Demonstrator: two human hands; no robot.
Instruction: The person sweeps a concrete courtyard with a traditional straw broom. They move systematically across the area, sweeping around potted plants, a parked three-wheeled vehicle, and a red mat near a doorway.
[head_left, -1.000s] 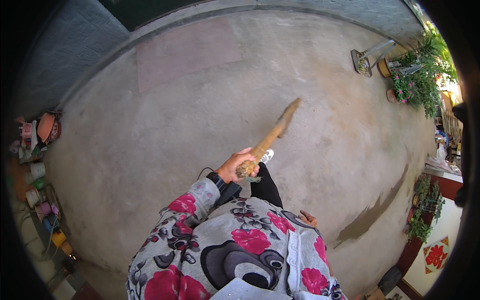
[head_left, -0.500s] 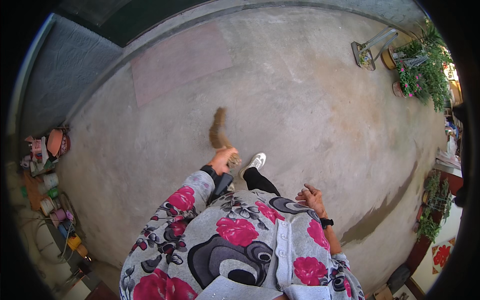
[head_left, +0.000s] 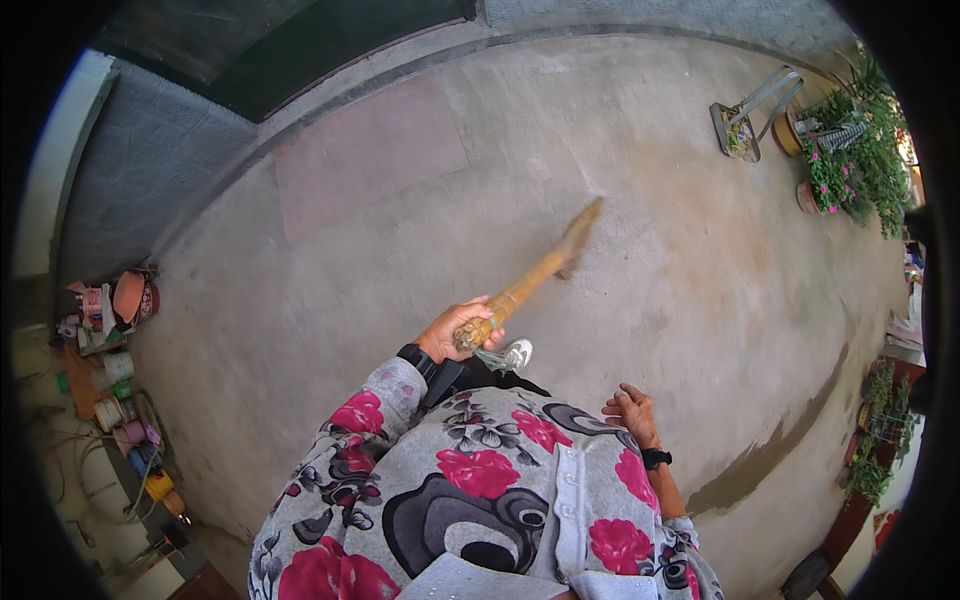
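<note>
A yellow-brown straw broom [head_left: 528,284] slants from my left hand [head_left: 452,328] toward the far right. My fingers are wrapped round its bound handle end, and a strip of pale green string or plastic hangs beneath. Its brush end, blurred by motion, is over the concrete floor [head_left: 420,260]; I cannot tell whether it touches. Down at my right side, my right hand [head_left: 632,414] hangs with loosely bent fingers apart and nothing in them. Just beyond my body shows one white shoe [head_left: 517,353].
At the far right stand a long-handled dustpan [head_left: 737,134] with debris in it and potted plants [head_left: 850,170]. Buckets and tubs [head_left: 120,300] line the left edge. A dark wet streak [head_left: 750,470] crosses the floor at right. A dark green door [head_left: 340,50] is at the far left.
My left hand has swung the broom's brush end from the left across to the far right. The hand itself has shifted only slightly. My right hand stays hanging at my side.
</note>
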